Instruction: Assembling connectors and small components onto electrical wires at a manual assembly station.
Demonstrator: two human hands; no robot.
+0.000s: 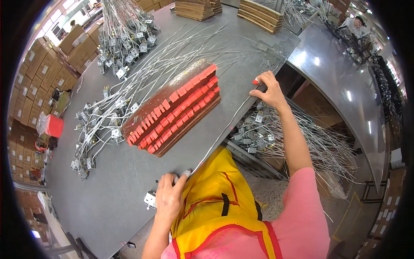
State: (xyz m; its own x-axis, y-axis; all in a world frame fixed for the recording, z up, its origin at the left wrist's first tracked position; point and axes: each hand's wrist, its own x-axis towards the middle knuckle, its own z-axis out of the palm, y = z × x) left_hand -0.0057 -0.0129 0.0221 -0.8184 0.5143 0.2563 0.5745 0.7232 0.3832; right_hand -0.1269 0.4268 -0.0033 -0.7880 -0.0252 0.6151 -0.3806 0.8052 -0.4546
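Observation:
A thin grey-white cable (221,135) stretches along the table's near edge between my two hands. My left hand (170,194) is closed on it, with grey coverings on the fingertips, and a small metal-and-white box-like fitting (149,200) pokes out beside that hand. At the cable's far end, my right hand (269,90) pinches it between thumb and fingers, next to a small red piece (255,82). Just beyond the cable lies a stack of worn brown boards (189,69), with rows of red pieces (172,115) along the edges facing me.
Bundles of cables with metal fittings lie on the grey table (116,216) at left (92,125) and far left (125,43). More fill a bin (267,134) below the right edge. Board stacks (261,15) sit at the back. A metal table (345,82) stands right.

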